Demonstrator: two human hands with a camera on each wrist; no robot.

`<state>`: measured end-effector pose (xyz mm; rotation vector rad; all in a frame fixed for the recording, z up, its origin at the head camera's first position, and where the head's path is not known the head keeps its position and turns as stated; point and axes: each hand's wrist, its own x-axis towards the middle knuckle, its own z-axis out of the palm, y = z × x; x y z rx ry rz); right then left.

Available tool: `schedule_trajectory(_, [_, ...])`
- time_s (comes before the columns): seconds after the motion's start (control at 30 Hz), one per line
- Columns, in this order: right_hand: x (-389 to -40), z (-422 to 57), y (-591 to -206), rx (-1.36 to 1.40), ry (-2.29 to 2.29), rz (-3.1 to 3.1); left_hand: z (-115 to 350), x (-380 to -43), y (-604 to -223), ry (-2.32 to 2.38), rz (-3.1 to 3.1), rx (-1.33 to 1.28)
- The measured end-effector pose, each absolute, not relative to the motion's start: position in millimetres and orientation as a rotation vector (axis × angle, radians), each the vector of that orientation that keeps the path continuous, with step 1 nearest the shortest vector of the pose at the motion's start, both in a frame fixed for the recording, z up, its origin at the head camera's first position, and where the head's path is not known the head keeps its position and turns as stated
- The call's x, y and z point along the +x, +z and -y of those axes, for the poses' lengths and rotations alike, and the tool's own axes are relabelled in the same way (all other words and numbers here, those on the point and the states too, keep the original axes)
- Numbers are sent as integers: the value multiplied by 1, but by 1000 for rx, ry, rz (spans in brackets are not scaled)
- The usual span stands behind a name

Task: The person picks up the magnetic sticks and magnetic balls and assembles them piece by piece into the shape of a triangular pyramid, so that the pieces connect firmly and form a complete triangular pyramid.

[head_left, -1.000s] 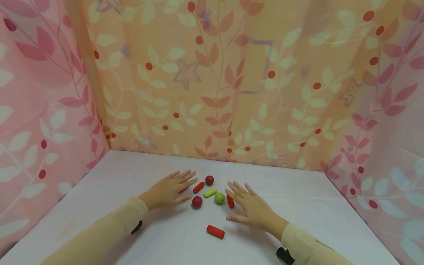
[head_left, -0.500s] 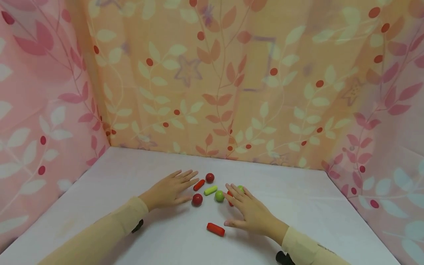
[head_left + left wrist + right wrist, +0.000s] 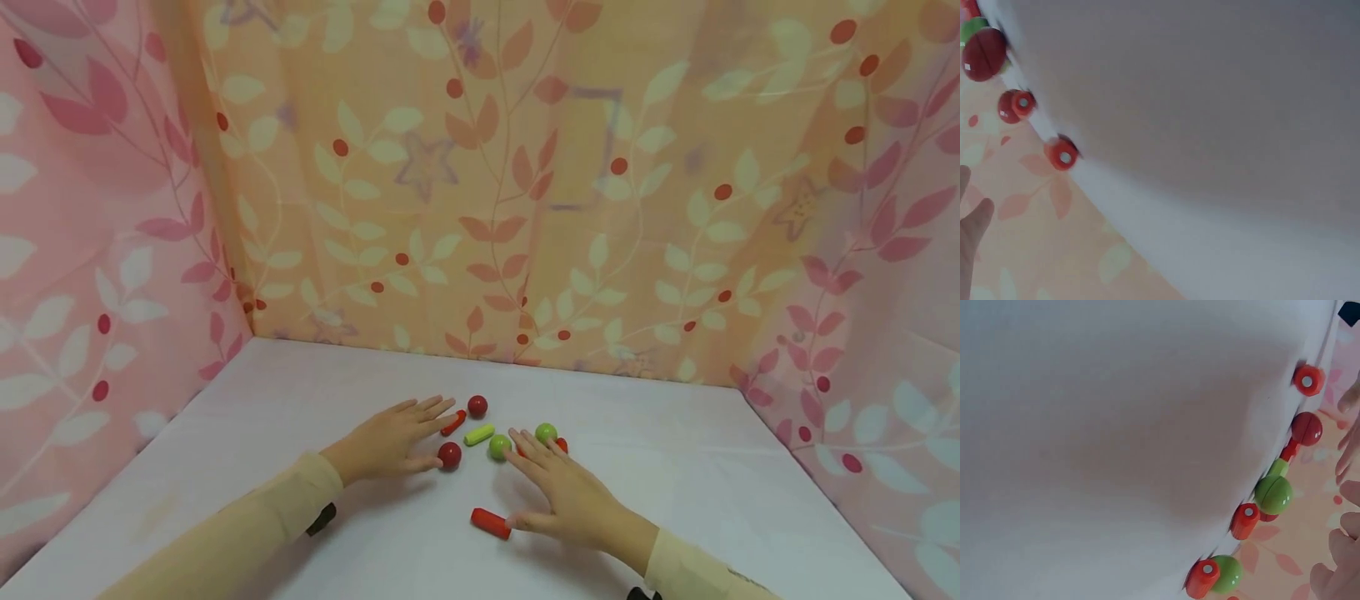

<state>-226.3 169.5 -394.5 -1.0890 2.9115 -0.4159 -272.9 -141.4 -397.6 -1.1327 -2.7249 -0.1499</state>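
My left hand [image 3: 393,439], fingers straight and spread, is held palm down just left of a red ball [image 3: 450,455] and a short red rod [image 3: 453,423]. My right hand [image 3: 566,492] is spread the same way, with its thumb tip right at another red rod [image 3: 491,523]. Its fingers overlap more red rods, one showing its end [image 3: 562,446] beside a green ball [image 3: 546,433]. Between the hands lie a yellow-green rod [image 3: 479,435], a second green ball [image 3: 500,447] and a farther red ball [image 3: 477,407]. Neither hand holds anything. Another red rod [image 3: 1061,154], in the left wrist view, is hidden behind the left hand in the head view.
All the pieces lie on a white-covered table [image 3: 360,542]. Patterned cloth walls stand around it: an orange one [image 3: 420,217] at the back, pink ones at the left [image 3: 82,250] and right [image 3: 900,308]. Dark wrist cameras show under both sleeves.
My right hand has come slightly nearer the body, its thumb reaching the front red rod and the second green ball showing past its fingers. The left hand has shifted slightly right and nearer.
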Motion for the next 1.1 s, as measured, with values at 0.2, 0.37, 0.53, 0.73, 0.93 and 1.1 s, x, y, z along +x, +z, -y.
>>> schedule_trajectory(0.2, [-221, -166, -390, -982, -560, -2853, 132, -268, -393, -395, 2835, -1026])
schedule_trajectory(0.37, [-219, -164, -388, -880, -723, -2767, 128, -264, -390, -616, 2842, -931])
schedule_trajectory(0.53, [-214, -162, -389, -857, -870, -2701, 124, -262, -391, -809, 2841, -847])
schedule_trajectory(0.73, [-213, -160, -388, -856, -961, -2717, 118, -263, -391, -1056, 2827, -684])
schedule_trajectory(0.93, [-214, -155, -394, -800, -1147, -2623, 115, -262, -395, -1270, 2793, -533])
schedule_trajectory(1.1, [-214, -151, -400, -696, -1280, -2546, 112, -264, -398, -1355, 2763, -456])
